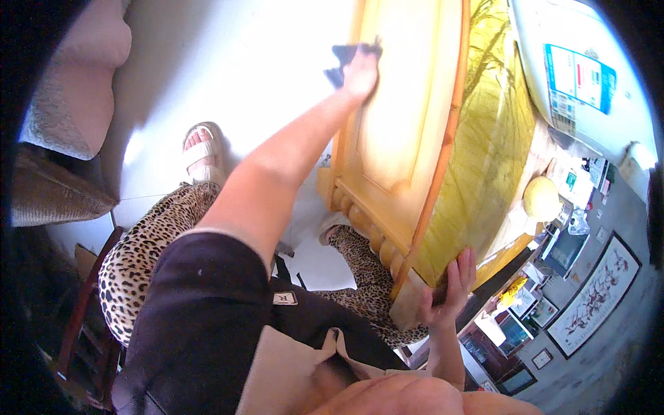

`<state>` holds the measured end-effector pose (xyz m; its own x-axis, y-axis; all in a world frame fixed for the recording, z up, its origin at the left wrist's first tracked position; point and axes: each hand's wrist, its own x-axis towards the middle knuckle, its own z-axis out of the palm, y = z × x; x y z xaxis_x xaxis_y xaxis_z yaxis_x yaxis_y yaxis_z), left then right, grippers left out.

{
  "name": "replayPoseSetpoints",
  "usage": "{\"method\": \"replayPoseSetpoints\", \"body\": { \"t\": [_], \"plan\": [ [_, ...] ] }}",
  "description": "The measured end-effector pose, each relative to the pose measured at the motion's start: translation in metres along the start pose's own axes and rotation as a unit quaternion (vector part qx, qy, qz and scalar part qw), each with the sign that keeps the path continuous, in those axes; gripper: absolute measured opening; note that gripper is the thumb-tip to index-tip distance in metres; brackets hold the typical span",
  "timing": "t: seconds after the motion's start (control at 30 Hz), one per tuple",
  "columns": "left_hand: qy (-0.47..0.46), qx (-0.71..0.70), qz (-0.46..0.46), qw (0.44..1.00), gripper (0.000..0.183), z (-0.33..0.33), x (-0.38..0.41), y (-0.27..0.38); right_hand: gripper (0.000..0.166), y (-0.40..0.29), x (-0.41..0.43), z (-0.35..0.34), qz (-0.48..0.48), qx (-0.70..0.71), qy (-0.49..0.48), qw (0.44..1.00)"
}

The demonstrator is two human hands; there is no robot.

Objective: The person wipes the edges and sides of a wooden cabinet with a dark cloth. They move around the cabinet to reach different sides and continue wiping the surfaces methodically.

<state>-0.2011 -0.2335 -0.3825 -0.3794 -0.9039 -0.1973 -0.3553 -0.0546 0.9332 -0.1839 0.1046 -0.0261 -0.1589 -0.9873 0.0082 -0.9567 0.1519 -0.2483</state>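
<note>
My left arm reaches out across the front of a varnished wooden cabinet point(384, 150). In my left hand point(360, 72) is a dark cloth point(342, 54), pressed to the cabinet's panelled face near its far edge; the hand is slightly blurred. My right hand point(452, 288) is at the near corner of the top, thumb apart from the fingers, beside a shiny yellow cover point(482, 150). Nothing clearly shows in its grasp. Turned wooden beads point(365, 223) run down the cabinet's near edge, close to my leg in leopard-print trousers point(353, 254).
A white appliance point(581, 31) bearing a printed label stands beyond the cover. Near it is a round yellow object point(540, 198). A framed picture point(594, 295) hangs on the grey wall. To my left are a dark wooden chair point(85, 316) and pale upholstery point(78, 93).
</note>
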Motion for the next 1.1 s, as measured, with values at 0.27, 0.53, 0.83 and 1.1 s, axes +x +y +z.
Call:
{"method": "replayPoseSetpoints", "body": {
  "t": [0.27, 0.53, 0.83, 1.1],
  "plan": [
    [-0.078, -0.164, 0.213, 0.960, 0.062, -0.031, -0.250, 0.116, 0.056, -0.001, -0.001, -0.002, 0.002, -0.007, 0.028, 1.000],
    [-0.033, -0.144, 0.146, 0.978, 0.044, -0.040, -0.043, 0.158, 0.057, -0.012, 0.007, -0.010, -0.011, -0.020, 0.036, 0.999],
    [-0.071, -0.208, 0.201, 0.955, 0.062, -0.030, -0.283, 0.117, 0.059, -0.010, 0.004, -0.007, -0.003, -0.013, 0.035, 0.999],
    [-0.001, -0.185, 0.157, 0.970, 0.048, -0.037, -0.135, 0.114, 0.057, -0.013, 0.008, -0.003, -0.004, -0.005, 0.029, 1.000]
  ]
}}
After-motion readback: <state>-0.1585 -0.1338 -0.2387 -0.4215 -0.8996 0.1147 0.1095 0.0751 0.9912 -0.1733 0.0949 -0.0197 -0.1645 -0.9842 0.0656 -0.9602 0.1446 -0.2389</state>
